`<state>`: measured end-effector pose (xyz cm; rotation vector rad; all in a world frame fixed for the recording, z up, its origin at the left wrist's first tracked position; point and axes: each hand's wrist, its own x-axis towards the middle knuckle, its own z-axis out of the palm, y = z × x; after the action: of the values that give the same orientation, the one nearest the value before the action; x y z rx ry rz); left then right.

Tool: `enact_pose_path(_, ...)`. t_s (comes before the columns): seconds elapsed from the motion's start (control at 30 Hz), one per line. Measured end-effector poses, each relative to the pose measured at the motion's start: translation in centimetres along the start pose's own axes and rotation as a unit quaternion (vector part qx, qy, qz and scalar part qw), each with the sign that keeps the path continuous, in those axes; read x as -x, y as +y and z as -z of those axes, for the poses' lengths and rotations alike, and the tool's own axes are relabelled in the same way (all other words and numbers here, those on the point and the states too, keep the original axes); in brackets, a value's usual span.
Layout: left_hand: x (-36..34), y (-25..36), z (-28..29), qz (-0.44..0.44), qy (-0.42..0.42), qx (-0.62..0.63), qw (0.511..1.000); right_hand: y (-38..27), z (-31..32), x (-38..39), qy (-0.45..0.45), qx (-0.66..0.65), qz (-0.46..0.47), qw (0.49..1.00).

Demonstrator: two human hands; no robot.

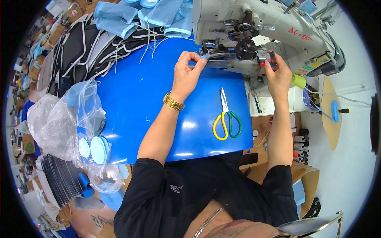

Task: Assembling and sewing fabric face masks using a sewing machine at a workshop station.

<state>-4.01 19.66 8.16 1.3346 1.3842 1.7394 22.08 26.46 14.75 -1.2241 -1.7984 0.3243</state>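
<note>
My left hand (185, 77) is closed in a pinch at the near side of the sewing machine (278, 25). Between its thumb and finger shows the edge of a small light-blue piece (204, 56), most of it hidden. Thumb and fingers of my right hand (280, 77) close at the right of the machine's sewing head (247, 50), beside a red-tipped part (262, 64). What they grip there I cannot make out. Scissors with one yellow and one green handle (226, 121) lie on the blue tabletop (139, 99), blades slightly apart, between my forearms.
Black pieces with white edging (75, 51) and light-blue mesh pieces (117, 18) pile up at the far left. Clear plastic bags (55, 123) and light-blue ovals (98, 150) sit at the left edge. Thread spools (300, 146) stand low on the right, near a yellow-green cone (298, 81).
</note>
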Motion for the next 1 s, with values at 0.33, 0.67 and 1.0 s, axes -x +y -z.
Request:
enact_pose_path(0.33,-0.4,-0.2,0.7,0.003,-0.013,0.034,0.999,-0.1,0.2,-0.3,-0.009,0.031,-0.02,0.999)
enact_pose_path(0.67,-0.6,1.1,1.2,0.063,-0.037,0.01,0.997,0.4,0.7,-0.2,-0.005,0.0,0.023,1.0)
enact_pose_path(1.0,-0.7,-0.9,-1.4,0.093,0.012,0.241,0.966,-2.3,2.4,2.2,0.101,-0.039,0.028,0.994)
